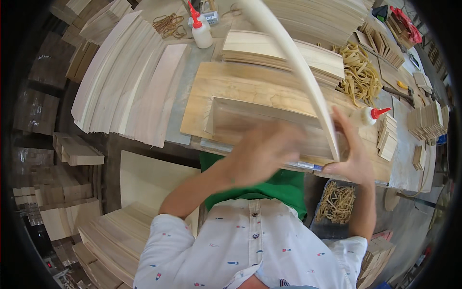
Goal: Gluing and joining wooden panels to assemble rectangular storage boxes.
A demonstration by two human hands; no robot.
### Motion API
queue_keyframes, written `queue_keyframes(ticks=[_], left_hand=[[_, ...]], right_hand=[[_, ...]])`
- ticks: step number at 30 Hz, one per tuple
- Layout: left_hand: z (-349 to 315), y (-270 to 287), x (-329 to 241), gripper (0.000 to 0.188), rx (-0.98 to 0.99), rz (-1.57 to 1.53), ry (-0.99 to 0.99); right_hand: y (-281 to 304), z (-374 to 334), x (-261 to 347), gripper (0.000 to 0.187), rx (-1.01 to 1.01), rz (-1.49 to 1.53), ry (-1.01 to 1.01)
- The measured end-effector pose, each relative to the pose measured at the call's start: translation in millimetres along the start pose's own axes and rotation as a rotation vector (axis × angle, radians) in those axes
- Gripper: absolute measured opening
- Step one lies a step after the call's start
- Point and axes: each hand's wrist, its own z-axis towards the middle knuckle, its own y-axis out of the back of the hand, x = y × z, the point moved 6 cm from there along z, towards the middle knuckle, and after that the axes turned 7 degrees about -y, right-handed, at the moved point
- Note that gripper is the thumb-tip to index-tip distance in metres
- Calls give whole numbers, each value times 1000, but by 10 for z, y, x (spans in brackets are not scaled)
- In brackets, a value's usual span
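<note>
A long pale wooden board [308,82] stands on edge, rising toward the head camera from the right end of a shallow wooden frame [269,108]. My right hand [355,156] is around the board's lower end, thumb on the near side and fingers on the far side. My left hand [267,151] is smeared by motion over the frame's near side; its fingers cannot be made out. It hides part of the frame, which lies on a flat wooden work panel [202,91]. A blue-and-white strip-like thing [308,165] lies at the near edge, between my hands.
Stacked long boards [130,77] lean at the left; more boards [284,53] lie behind the frame. White glue bottles with red tips [202,37] [370,115] stand at back and right. Rubber bands [358,72] lie heaped behind. A bin of small wooden pegs [336,202] sits below the table.
</note>
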Motion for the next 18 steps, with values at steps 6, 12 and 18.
queue_keyframes(ticks=[6, 12, 18], left_hand=[[165, 485, -482, 66, 240, 568, -169], [190, 533, 170, 96, 617, 426, 28], [144, 284, 451, 93, 518, 307, 298]], right_hand=[[164, -250, 137, 106, -45, -479, 48], [159, -294, 129, 99, 42, -583, 138], [631, -521, -322, 121, -50, -494, -16]])
